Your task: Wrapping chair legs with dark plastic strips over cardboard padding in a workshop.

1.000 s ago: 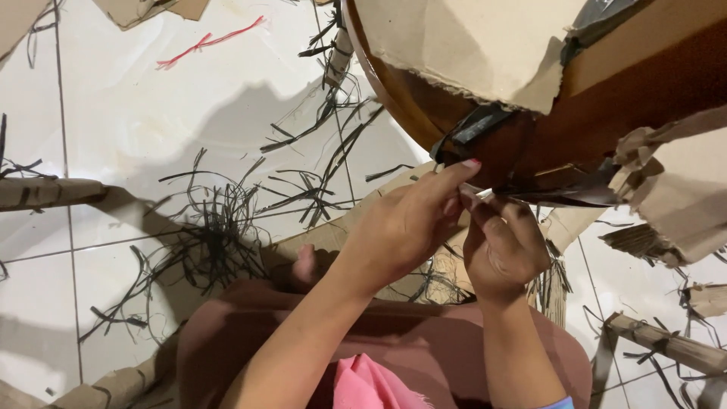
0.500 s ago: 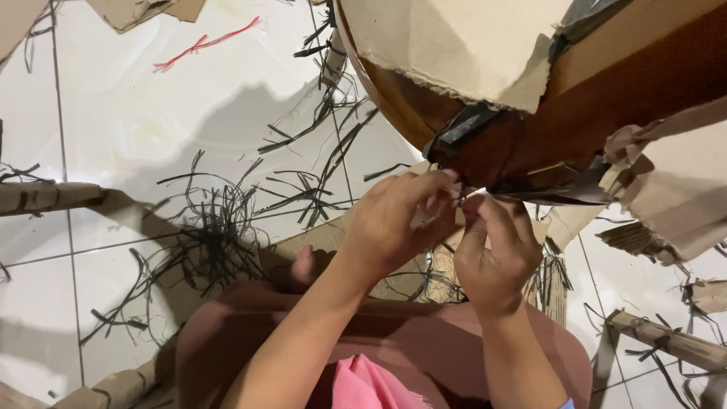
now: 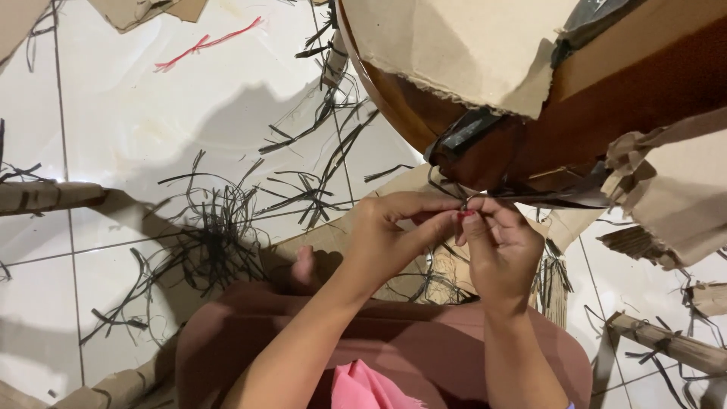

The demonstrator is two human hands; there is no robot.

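A thin black strap [image 3: 447, 189] hangs off the underside of the round wooden tabletop [image 3: 606, 106], and both hands meet on its loose end just below the rim. The left hand [image 3: 394, 238] is closed to a pinch, thumb and forefinger pressed together on the strand. The right hand [image 3: 500, 246] is curled the same way, its fingertips [image 3: 466, 216] nipping the strand where it meets the left thumb, so the two grips touch. Holding it this close to the wood seems to keep the strand taut where it is still caught.

The strap is narrow, flat and glossy, like plastic packing band, and a wider piece of it [image 3: 466, 132] is wrapped flat against the dark, polished edge of the wood. Torn brown cardboard [image 3: 454, 45] with ragged, fibrous edges lies over the top of the table, and more crumpled cardboard [image 3: 674, 197] sags at its right side.

Split black strands [image 3: 212, 227] are strewn in a tangle across the smooth white floor tiles [image 3: 151, 113], with a red strip [image 3: 204, 42] toward the far edge. Cardboard-wrapped legs [image 3: 45, 193] lie at the left and lower right.
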